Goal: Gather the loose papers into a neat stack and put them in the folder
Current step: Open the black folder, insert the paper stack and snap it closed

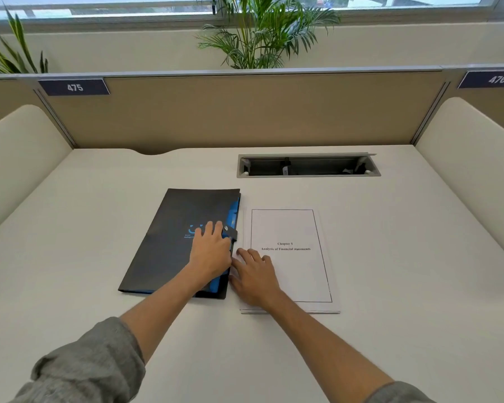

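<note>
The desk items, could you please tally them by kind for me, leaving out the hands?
Folders: 1, the black folder with its strap shut
Paper stacks: 1, the paper stack beside it, sheet count unclear
Cable boxes: 1, the cable box, lid open
Total: 3

One folder, one paper stack

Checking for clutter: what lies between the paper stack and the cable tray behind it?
Nothing: the head view shows bare desk between paper stack and cable tray.
</note>
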A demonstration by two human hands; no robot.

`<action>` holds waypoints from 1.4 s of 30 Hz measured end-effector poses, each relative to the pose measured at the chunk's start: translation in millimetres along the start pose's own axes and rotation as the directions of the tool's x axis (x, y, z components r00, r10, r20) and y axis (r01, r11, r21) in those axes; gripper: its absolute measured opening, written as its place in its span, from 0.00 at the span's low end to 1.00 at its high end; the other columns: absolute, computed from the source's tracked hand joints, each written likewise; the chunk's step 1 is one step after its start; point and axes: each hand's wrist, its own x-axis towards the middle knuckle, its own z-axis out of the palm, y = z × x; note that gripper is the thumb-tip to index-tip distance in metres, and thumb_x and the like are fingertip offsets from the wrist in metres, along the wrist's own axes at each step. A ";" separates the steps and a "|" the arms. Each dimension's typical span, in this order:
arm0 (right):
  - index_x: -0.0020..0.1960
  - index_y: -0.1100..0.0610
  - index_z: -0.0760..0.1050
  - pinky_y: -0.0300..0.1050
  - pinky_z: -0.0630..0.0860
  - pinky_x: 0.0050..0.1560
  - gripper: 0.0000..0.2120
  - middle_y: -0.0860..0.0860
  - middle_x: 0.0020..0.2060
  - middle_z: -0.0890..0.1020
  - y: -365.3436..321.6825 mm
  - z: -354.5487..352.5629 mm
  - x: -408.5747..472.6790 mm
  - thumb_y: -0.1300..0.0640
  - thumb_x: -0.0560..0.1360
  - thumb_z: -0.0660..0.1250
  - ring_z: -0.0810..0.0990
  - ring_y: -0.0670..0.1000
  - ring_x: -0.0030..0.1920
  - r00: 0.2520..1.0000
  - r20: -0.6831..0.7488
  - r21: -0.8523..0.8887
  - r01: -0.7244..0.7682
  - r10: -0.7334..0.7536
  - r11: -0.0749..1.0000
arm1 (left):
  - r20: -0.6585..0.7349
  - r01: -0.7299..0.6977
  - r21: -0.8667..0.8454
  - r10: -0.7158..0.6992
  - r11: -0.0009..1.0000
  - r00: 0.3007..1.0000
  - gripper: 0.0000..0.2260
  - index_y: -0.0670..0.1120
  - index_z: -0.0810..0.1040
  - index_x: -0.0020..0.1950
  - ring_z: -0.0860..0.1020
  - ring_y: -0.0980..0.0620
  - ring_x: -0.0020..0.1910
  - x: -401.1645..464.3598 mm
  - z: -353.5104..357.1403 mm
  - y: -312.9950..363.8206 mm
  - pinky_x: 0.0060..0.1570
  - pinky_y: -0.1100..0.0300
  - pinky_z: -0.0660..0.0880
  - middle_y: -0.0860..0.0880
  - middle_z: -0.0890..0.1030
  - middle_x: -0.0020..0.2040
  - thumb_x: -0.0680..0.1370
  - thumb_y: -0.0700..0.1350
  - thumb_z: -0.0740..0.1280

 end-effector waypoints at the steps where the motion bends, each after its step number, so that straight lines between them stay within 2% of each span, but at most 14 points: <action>1: 0.69 0.51 0.68 0.56 0.65 0.61 0.20 0.51 0.74 0.66 -0.7 -0.2 1.0 0.46 0.79 0.57 0.65 0.56 0.70 1.000 -0.004 -0.012 0.012 -0.012 1.000 | 0.030 0.012 0.040 -0.013 0.999 0.999 0.15 0.46 0.79 0.58 0.61 0.38 0.73 -0.4 -3.8 0.3 0.67 0.41 0.62 0.40 0.61 0.76 0.79 0.50 0.58; 4: 0.70 0.53 0.69 0.58 0.63 0.65 0.21 0.48 0.78 0.61 -2.3 -3.2 5.6 0.48 0.79 0.57 0.63 0.55 0.72 0.996 -0.002 -0.041 0.084 -0.084 0.996 | 0.116 0.063 0.100 -0.075 0.993 0.990 0.17 0.44 0.75 0.65 0.63 0.34 0.73 0.0 -13.9 2.5 0.66 0.40 0.66 0.37 0.56 0.78 0.81 0.49 0.57; 7: 0.71 0.55 0.69 0.57 0.61 0.67 0.22 0.49 0.76 0.65 -1.6 -7.0 10.8 0.48 0.80 0.57 0.65 0.55 0.71 0.991 0.024 -0.075 0.135 -0.133 0.988 | 0.160 0.121 0.142 -0.143 0.982 0.977 0.17 0.44 0.74 0.67 0.69 0.34 0.69 1.0 -23.4 1.9 0.63 0.42 0.71 0.35 0.54 0.78 0.81 0.48 0.59; 10: 0.67 0.56 0.72 0.57 0.61 0.67 0.21 0.50 0.73 0.70 1.4 -7.6 12.3 0.46 0.80 0.56 0.66 0.54 0.70 0.990 0.032 -0.074 0.139 -0.137 0.988 | 0.163 0.154 0.192 -0.186 0.969 0.969 0.16 0.44 0.74 0.67 0.76 0.37 0.62 2.2 -30.4 -1.8 0.55 0.45 0.77 0.33 0.59 0.76 0.80 0.45 0.61; 13: 0.66 0.56 0.73 0.57 0.61 0.67 0.21 0.50 0.71 0.73 1.5 -7.7 12.5 0.46 0.80 0.57 0.68 0.55 0.70 0.990 0.019 -0.073 0.138 -0.137 0.988 | 0.173 0.165 0.241 -0.210 0.956 0.962 0.15 0.43 0.74 0.66 0.71 0.38 0.67 5.4 -32.9 -4.3 0.49 0.48 0.80 0.34 0.70 0.70 0.80 0.41 0.61; 15: 0.65 0.56 0.74 0.57 0.61 0.67 0.20 0.51 0.70 0.74 0.3 -7.1 12.6 0.46 0.80 0.57 0.68 0.55 0.69 0.990 0.008 -0.073 0.141 -0.141 0.987 | 0.192 0.160 0.283 -0.219 0.946 0.957 0.14 0.41 0.75 0.64 0.68 0.37 0.69 6.6 -33.5 -3.9 0.46 0.48 0.81 0.36 0.74 0.66 0.80 0.41 0.61; 20: 0.64 0.56 0.74 0.57 0.60 0.69 0.18 0.52 0.67 0.75 -2.4 -10.1 14.6 0.48 0.81 0.57 0.69 0.54 0.68 0.990 0.011 -0.064 0.144 -0.144 0.987 | 0.247 0.122 0.270 -0.191 0.955 0.950 0.13 0.44 0.75 0.63 0.75 0.41 0.61 5.9 -23.9 3.0 0.46 0.51 0.81 0.39 0.76 0.64 0.80 0.43 0.63; 23: 0.67 0.55 0.71 0.54 0.59 0.69 0.18 0.51 0.68 0.74 2.4 -13.3 12.3 0.50 0.81 0.56 0.70 0.53 0.68 0.991 -0.047 -0.036 0.127 -0.129 0.991 | 0.267 0.156 0.220 -0.213 0.963 0.940 0.15 0.45 0.74 0.66 0.77 0.41 0.60 4.9 -14.2 9.1 0.47 0.51 0.80 0.35 0.70 0.70 0.80 0.45 0.61; 26: 0.71 0.54 0.68 0.53 0.59 0.70 0.21 0.50 0.70 0.73 14.7 -18.5 3.0 0.51 0.79 0.58 0.70 0.52 0.69 0.992 -0.127 0.061 0.031 -0.023 0.998 | 0.238 0.211 0.199 -0.256 0.957 0.937 0.17 0.46 0.74 0.67 0.74 0.38 0.63 2.1 -6.8 11.3 0.53 0.47 0.76 0.34 0.64 0.74 0.80 0.50 0.60; 30: 0.72 0.54 0.68 0.52 0.59 0.71 0.23 0.51 0.71 0.72 45.3 -25.3 -11.1 0.49 0.79 0.59 0.69 0.52 0.70 0.959 -0.181 0.128 -0.195 0.216 0.972 | 0.173 0.236 0.093 -0.249 0.967 0.953 0.19 0.44 0.75 0.65 0.59 0.35 0.74 0.9 5.8 10.1 0.65 0.40 0.67 0.35 0.56 0.77 0.80 0.53 0.57; 32: 0.71 0.56 0.68 0.52 0.60 0.70 0.24 0.52 0.71 0.71 64.3 -29.7 -17.6 0.47 0.78 0.60 0.69 0.53 0.70 0.903 -0.193 0.152 -0.358 0.383 0.921 | 0.155 0.232 0.018 -0.232 0.972 0.960 0.18 0.45 0.75 0.62 0.54 0.36 0.77 0.2 10.3 9.9 0.68 0.39 0.63 0.36 0.53 0.78 0.81 0.54 0.56; 36: 0.67 0.60 0.71 0.54 0.65 0.62 0.29 0.55 0.66 0.74 98.8 -42.0 -32.3 0.40 0.75 0.61 0.72 0.56 0.65 0.712 -0.191 0.115 -0.668 0.676 0.736 | 0.084 0.207 -0.075 -0.200 0.976 0.976 0.17 0.45 0.77 0.57 0.51 0.38 0.78 -3.6 16.6 13.3 0.70 0.40 0.60 0.38 0.52 0.79 0.81 0.53 0.55; 38: 0.63 0.60 0.73 0.53 0.67 0.58 0.29 0.55 0.61 0.76 110.4 -45.9 -38.6 0.38 0.74 0.61 0.73 0.56 0.61 0.671 -0.157 0.088 -0.721 0.725 0.687 | 0.036 0.194 -0.094 -0.191 0.976 0.981 0.18 0.46 0.78 0.57 0.50 0.39 0.78 -6.2 18.4 16.7 0.71 0.40 0.58 0.39 0.53 0.79 0.81 0.54 0.54; 42: 0.57 0.58 0.77 0.51 0.67 0.56 0.25 0.54 0.57 0.76 118.5 -49.1 -46.2 0.38 0.74 0.62 0.74 0.56 0.58 0.678 -0.096 0.063 -0.727 0.729 0.684 | -0.053 0.234 -0.131 -0.243 0.963 0.969 0.19 0.46 0.76 0.61 0.49 0.38 0.78 -11.4 17.2 26.1 0.71 0.39 0.56 0.39 0.53 0.79 0.79 0.55 0.56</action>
